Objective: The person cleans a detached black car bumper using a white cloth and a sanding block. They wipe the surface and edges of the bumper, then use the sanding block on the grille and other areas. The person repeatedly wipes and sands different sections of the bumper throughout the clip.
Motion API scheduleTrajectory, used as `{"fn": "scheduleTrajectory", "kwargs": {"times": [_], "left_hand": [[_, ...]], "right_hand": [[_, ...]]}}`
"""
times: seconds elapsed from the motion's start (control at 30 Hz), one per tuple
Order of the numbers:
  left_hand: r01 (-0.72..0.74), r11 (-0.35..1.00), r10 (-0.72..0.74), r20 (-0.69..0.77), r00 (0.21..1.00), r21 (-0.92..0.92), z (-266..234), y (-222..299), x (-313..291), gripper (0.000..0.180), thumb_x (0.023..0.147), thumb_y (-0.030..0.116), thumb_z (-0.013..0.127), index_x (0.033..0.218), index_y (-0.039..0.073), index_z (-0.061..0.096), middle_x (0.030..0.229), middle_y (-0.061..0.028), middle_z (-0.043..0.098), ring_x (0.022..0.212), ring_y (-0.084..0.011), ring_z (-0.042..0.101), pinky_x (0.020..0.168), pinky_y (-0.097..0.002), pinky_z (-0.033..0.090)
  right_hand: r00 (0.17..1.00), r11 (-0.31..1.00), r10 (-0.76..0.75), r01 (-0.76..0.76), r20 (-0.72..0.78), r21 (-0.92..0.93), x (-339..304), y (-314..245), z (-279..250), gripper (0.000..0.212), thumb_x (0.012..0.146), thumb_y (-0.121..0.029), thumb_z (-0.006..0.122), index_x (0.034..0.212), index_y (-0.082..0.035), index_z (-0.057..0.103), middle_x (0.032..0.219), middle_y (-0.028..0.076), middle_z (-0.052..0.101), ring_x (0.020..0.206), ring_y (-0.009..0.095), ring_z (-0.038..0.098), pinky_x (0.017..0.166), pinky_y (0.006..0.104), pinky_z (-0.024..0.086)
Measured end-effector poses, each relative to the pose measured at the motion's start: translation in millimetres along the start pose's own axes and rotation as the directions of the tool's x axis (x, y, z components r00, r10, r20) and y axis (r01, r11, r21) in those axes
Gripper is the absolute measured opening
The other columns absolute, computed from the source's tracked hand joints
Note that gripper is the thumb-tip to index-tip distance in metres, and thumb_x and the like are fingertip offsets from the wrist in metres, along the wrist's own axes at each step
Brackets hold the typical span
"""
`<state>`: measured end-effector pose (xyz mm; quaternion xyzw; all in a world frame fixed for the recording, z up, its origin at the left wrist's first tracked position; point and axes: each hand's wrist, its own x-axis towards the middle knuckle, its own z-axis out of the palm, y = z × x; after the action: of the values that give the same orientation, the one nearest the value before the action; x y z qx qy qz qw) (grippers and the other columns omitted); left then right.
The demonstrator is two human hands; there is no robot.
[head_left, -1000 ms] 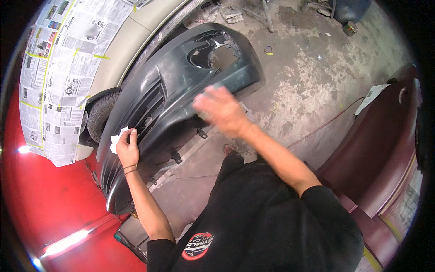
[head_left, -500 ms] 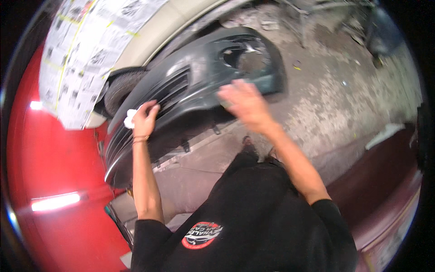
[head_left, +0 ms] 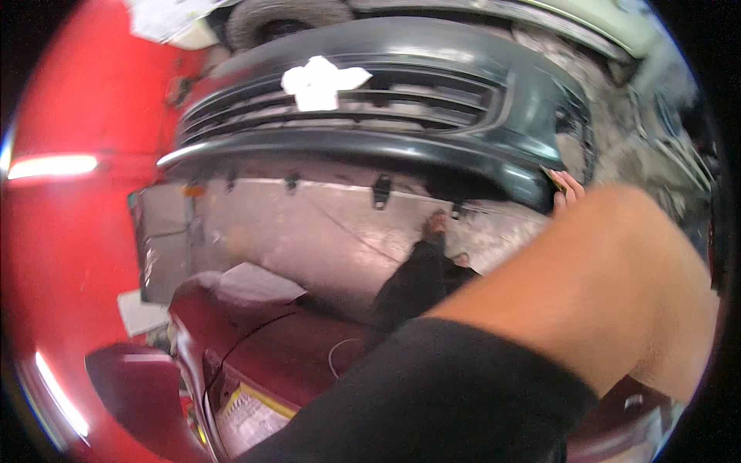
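Observation:
A dark green-grey car bumper [head_left: 355,143] lies across the upper middle, its slatted grille toward me. Draped over the grille slats is a crumpled white cloth [head_left: 316,83], with no hand on it. At the bumper's right end, the bent fingers of my right hand [head_left: 570,190] hold a small thin piece with a yellowish edge against the lower edge; its kind I cannot make out. A large bare bent arm [head_left: 571,270] in a black sleeve, apparently my left, rises close to the view and hides my right forearm. My left hand is out of view.
A maroon car panel [head_left: 262,347] lies close at the lower left, with a white sheet [head_left: 258,282] and a thin cable on it. Behind the bumper are a tyre [head_left: 285,21] and a pale car body. A red wall [head_left: 85,224] stands left. My foot [head_left: 436,221] is beside the bumper.
My left hand has let go of the white cloth, leaving it on the grille, and gone out of view. My right hand has moved to the bumper's right end. The view has turned left.

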<state>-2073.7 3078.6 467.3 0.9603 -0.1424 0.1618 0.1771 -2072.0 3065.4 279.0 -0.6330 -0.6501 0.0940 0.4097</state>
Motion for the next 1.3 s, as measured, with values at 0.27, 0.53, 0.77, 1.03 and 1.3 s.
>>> {"fn": "scheduleTrajectory", "kwargs": {"times": [0.27,0.53,0.77,1.03,1.3], "left_hand": [[0.376,0.926,-0.343,-0.322,0.882,0.042,-172.7,-42.7,-186.1,0.028,0.089,0.027,0.077,0.111,0.009,0.077,0.114,-0.0110,0.078,0.111,-0.0310,0.072,0.100,-0.0501,0.052],[0.995,-0.102,-0.783,-0.615,-0.090,-0.016,-218.5,107.6,-473.3,0.033,0.103,0.021,0.072,0.131,0.003,0.074,0.129,-0.0176,0.075,0.125,-0.0300,0.069,0.110,-0.0400,0.050],[0.941,-0.244,-0.624,-0.705,-0.337,-0.234,-201.9,152.1,-508.3,0.037,0.111,0.026,0.063,0.137,0.001,0.071,0.138,-0.0127,0.072,0.133,-0.0224,0.062,0.117,-0.0390,0.044],[0.920,-0.180,-0.609,-0.695,-0.381,-0.347,-246.3,116.7,-690.3,0.050,0.118,0.034,0.046,0.141,-0.004,0.068,0.141,-0.0149,0.070,0.136,-0.0234,0.060,0.121,-0.0402,0.040],[0.912,-0.388,-0.839,-0.360,-0.409,-0.131,-244.2,74.4,-747.9,0.049,0.115,0.038,0.053,0.144,0.001,0.068,0.142,-0.0132,0.071,0.136,-0.0208,0.061,0.121,-0.0375,0.040]], "right_hand": [[0.812,0.940,-0.033,0.222,0.582,-0.257,47.1,-79.0,-5.7,0.039,0.101,-0.017,0.068,0.139,-0.007,0.068,0.137,0.015,0.068,0.127,0.039,0.062,0.108,0.0479,0.049],[0.807,0.975,-0.207,0.218,0.553,0.047,103.0,-77.0,-37.7,0.035,0.104,-0.013,0.059,0.137,-0.008,0.069,0.140,0.013,0.070,0.129,0.035,0.064,0.111,0.0480,0.046],[0.649,0.880,-0.472,0.302,0.597,0.367,143.6,-163.4,18.5,0.048,0.093,-0.005,0.068,0.141,-0.007,0.066,0.143,0.012,0.069,0.120,0.036,0.065,0.108,0.0453,0.052],[0.590,0.963,-0.262,0.215,0.764,0.164,162.1,-164.8,-5.4,0.043,0.095,-0.018,0.068,0.135,-0.003,0.071,0.136,0.012,0.074,0.114,0.035,0.068,0.102,0.0451,0.055],[0.462,0.974,-0.213,0.168,0.861,0.151,179.4,-221.8,40.0,0.043,0.096,-0.025,0.067,0.135,-0.009,0.073,0.139,0.007,0.072,0.123,0.032,0.065,0.105,0.0469,0.053]]}}
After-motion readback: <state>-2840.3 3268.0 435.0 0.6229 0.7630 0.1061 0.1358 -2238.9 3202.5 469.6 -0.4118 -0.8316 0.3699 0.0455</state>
